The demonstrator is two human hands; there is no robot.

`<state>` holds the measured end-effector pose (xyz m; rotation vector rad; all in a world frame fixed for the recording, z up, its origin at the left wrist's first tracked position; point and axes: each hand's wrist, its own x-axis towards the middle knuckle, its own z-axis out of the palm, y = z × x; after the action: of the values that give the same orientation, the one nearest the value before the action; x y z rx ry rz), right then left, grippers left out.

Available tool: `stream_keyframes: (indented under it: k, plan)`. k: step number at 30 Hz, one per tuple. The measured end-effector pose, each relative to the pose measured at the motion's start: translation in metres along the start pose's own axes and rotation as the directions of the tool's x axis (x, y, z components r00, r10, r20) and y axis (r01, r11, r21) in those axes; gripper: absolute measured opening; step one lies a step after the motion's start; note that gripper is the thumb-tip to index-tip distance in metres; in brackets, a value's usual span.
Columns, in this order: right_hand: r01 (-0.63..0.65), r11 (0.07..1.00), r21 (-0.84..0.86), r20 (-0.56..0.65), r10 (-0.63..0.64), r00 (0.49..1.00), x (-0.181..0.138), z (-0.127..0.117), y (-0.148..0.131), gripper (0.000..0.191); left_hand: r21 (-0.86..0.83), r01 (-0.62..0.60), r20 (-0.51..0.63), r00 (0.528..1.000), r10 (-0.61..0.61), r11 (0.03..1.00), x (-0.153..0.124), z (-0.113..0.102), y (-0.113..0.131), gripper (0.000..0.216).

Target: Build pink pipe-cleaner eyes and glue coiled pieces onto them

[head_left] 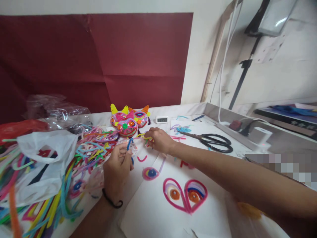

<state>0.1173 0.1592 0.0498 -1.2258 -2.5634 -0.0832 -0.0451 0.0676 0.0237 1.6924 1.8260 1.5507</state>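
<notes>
My left hand (pixel 117 168) is closed around a blue pipe cleaner (pixel 129 144) and a small clear piece, held just above the white table (pixel 153 211). My right hand (pixel 158 139) reaches forward and pinches a yellow pipe cleaner (pixel 145 137) near the heap of colourful pipe cleaners (pixel 95 145). Just behind both hands sit finished pipe-cleaner cat masks (pixel 128 123). A pink heart-shaped eye piece (pixel 185 194) and a small round eye piece (pixel 150 173) lie on the white paper in front of me.
Black scissors (pixel 213 141) lie to the right of my right hand. A small digital clock (pixel 161 119) stands at the back. White plastic bag (pixel 47 158) and more pipe cleaners (pixel 44 205) fill the left. A white cable (pixel 224 66) hangs down the wall.
</notes>
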Motion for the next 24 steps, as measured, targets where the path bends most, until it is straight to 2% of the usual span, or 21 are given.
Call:
stream_keyframes:
  k: [2, 4, 9, 13, 18, 24]
  plan:
    - [0.018, 0.999, -0.037, -0.075, -0.021, 0.997, -0.005, -0.001, -0.005, 0.028, -0.022, 0.024, -0.010, 1.000, -0.024, 0.999, 0.001, -0.001, -0.001, 0.016]
    - [0.079, 0.994, -0.069, -0.096, -0.086, 0.992, -0.012, 0.000, -0.010, 0.026, -0.031, 0.038, -0.012, 0.999, -0.038, 0.999, 0.001, -0.001, -0.003, 0.017]
    - [0.328, 0.937, -0.124, 0.023, -0.328, 0.945, -0.018, 0.015, -0.015, 0.013, 0.004, 0.020, 0.031, 0.999, -0.020, 1.000, 0.002, -0.003, -0.002, 0.006]
    - [0.409, 0.900, -0.147, 0.077, -0.402, 0.912, -0.013, 0.027, -0.017, 0.015, 0.057, -0.021, 0.060, 0.998, 0.018, 0.998, 0.001, -0.003, -0.001, 0.006]
    - [0.448, 0.888, -0.106, 0.103, -0.438, 0.893, -0.010, 0.028, -0.020, 0.021, 0.120, -0.064, 0.078, 0.995, 0.055, 0.991, 0.001, -0.002, -0.002, 0.006]
    - [0.372, 0.923, 0.097, 0.072, -0.379, 0.923, -0.020, 0.010, -0.019, 0.011, 0.152, -0.090, 0.103, 0.992, 0.074, 0.984, 0.003, -0.002, -0.008, 0.009]
